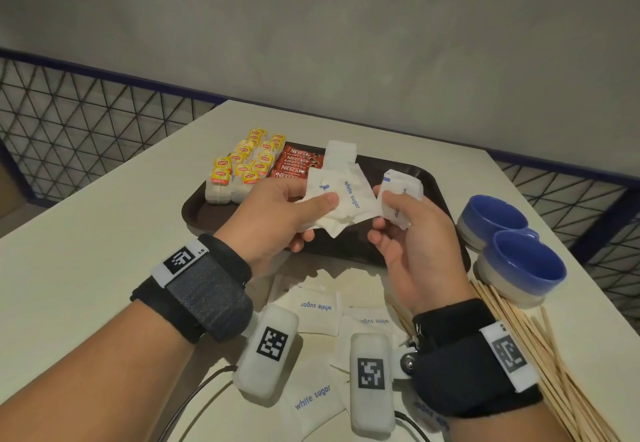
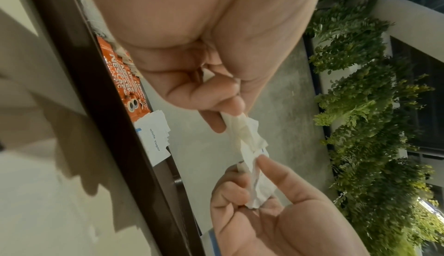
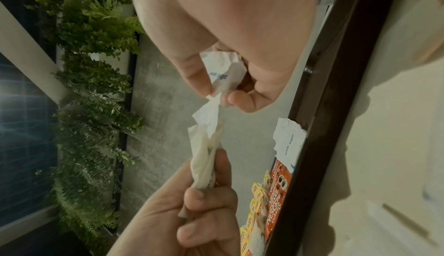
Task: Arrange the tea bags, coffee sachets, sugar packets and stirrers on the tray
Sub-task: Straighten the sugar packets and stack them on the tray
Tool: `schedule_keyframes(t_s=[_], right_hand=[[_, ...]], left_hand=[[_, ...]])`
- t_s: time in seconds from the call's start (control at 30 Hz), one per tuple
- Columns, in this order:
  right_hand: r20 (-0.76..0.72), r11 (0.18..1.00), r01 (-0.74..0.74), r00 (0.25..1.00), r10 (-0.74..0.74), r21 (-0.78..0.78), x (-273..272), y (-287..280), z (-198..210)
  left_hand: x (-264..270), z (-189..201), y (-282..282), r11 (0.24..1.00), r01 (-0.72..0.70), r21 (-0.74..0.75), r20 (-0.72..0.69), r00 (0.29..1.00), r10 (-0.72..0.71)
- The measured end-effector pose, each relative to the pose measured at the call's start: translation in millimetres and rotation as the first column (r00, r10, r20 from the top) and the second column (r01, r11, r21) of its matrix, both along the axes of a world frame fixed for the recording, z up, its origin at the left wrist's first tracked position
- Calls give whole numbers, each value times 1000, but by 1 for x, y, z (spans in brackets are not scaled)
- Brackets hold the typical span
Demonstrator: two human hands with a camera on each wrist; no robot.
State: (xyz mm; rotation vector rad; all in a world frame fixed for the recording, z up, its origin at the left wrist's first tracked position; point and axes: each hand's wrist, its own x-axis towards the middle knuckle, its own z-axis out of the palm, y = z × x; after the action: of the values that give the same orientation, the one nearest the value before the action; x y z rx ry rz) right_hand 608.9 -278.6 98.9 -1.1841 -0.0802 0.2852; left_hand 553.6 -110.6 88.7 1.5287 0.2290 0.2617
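One brown tray [image 1: 207, 213] was found on the table [image 1: 104, 233]. At its far left end, tea bags [image 1: 242, 167] with yellow tags were grouped; about a dozen tags were counted, though the exact figure could not be settled. Just beside them, red coffee sachets [image 1: 294, 162] were stacked in overlapping rows, at least four being seen. Next along, a small pile of white sugar packets [image 1: 341, 154] was noted on the tray; its number could not be told.

Two blue cups [image 1: 512, 244] were recorded on the table at the tray's right, touching each other. A bundle of wooden stirrers [image 1: 554, 355], too many to count, was observed lying on the table near the cups, off the tray. At least five loose sugar packets [image 1: 317, 306] were seen on the table at the near side, partly hidden beneath the wrists.

The left hand [image 1: 273, 213] was held above the tray with its fingers curled, and a sheaf of several packets [image 1: 346, 202] was pinched between thumb and fingers. The right hand [image 1: 412, 233] was likewise curled, and a smaller bunch [image 1: 401, 195] was gripped between thumb and fingers. In the wrist views the two bunches were seen touching edge to edge between the hands, above the tray's middle.
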Motion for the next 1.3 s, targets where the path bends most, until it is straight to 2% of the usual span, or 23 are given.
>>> schedule_keyframes(t_s=[0.17, 0.33, 0.47, 0.73, 1.07, 1.3], right_hand=[[-33, 997, 65, 997, -63, 42, 2, -2, 2], [163, 996, -47, 985, 59, -77, 1, -3, -3], [212, 986, -72, 972, 104, -154, 1, 0, -6], [223, 982, -58, 970, 98, -181, 2, 3, -9], [206, 989, -80, 973, 105, -124, 0, 4, -9], [150, 997, -4, 989, 15, -74, 5, 0, -7]], left_hand=[[-1, 1, 4, 997, -61, 46, 3, 998, 61], [0, 0, 3, 994, -72, 85, 20, 997, 71], [-1, 1, 2, 995, -51, 85, 27, 998, 49], [-1, 2, -1, 996, -3, 91, 29, 1000, 0], [1, -1, -4, 998, 38, -41, 37, 999, -36], [0, 0, -4, 998, 56, -21, 20, 998, -56]])
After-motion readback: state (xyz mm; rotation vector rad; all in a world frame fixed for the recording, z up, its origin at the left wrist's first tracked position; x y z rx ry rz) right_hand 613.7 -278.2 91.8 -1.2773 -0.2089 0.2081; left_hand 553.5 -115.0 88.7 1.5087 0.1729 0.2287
